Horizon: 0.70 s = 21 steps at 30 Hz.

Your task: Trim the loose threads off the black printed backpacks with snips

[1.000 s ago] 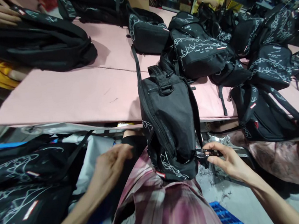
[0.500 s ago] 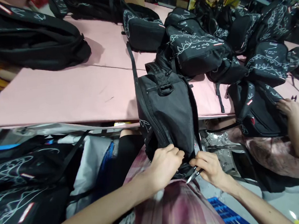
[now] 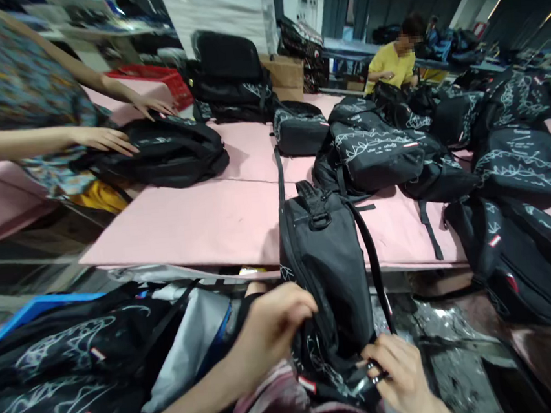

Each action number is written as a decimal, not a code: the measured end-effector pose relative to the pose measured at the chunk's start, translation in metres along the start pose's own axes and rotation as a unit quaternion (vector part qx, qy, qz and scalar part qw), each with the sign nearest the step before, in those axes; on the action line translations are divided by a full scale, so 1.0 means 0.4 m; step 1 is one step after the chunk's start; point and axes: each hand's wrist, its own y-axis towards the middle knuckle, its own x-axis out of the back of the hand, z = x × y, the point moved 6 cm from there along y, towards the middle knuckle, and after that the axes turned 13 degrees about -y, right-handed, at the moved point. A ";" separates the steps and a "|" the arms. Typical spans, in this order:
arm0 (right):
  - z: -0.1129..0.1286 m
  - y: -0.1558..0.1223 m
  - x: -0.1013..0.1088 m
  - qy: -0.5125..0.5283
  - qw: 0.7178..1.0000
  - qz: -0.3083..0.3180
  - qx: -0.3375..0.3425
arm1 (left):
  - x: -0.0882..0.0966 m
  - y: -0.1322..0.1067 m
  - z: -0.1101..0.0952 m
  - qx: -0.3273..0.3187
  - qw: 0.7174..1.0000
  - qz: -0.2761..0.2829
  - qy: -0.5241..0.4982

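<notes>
A black backpack (image 3: pixel 327 260) hangs over the near edge of the pink table (image 3: pixel 199 223), its lower end on my lap. My left hand (image 3: pixel 270 327) grips the backpack's lower left side. My right hand (image 3: pixel 402 376) is closed on small metal snips at the backpack's bottom right corner, by a strap; the snips are mostly hidden by my fingers.
Several black backpacks with white line print (image 3: pixel 377 151) are piled on the table's right side, more lie at my left (image 3: pixel 66 363). A person at the far left rests both hands on another black bag (image 3: pixel 167 149). A person in yellow (image 3: pixel 393 65) sits at the back.
The view has lifted, showing more of the room. My left hand has shifted up the bag's left side, and my right hand has dropped lower at its bottom corner.
</notes>
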 end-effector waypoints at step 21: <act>-0.106 0.054 0.041 0.113 0.966 -0.052 -0.228 | 0.170 0.290 -0.007 -0.001 0.987 0.036 0.154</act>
